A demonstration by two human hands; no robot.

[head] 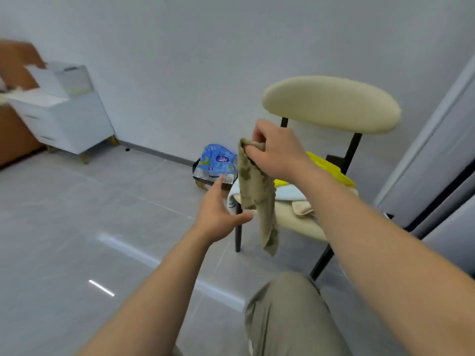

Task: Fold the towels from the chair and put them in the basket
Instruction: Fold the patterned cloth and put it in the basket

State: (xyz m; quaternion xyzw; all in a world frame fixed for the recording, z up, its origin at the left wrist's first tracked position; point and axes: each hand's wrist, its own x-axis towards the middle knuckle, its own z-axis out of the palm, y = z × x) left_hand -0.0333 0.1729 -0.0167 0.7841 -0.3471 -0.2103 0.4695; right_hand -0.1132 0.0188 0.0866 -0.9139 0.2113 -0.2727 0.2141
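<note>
Left hand (218,214) spread open, right hand (276,150) holding up a mottled olive-beige cloth towel (257,194).
A black floor basket (199,173) holds a blue plastic bag (218,160). The left fingers (218,185) are straight, just beside the hanging towel. The right fingers (257,136) curl round its top end, before the cream padded chair (331,104) bearing a yellow towel (331,168) and a pale blue towel (290,192).

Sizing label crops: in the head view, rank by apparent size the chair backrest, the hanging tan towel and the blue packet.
Largest: chair backrest.
Then tan towel.
Smallest: blue packet.
The towel hangs nearer the camera, so it may look bigger than it is.
</note>
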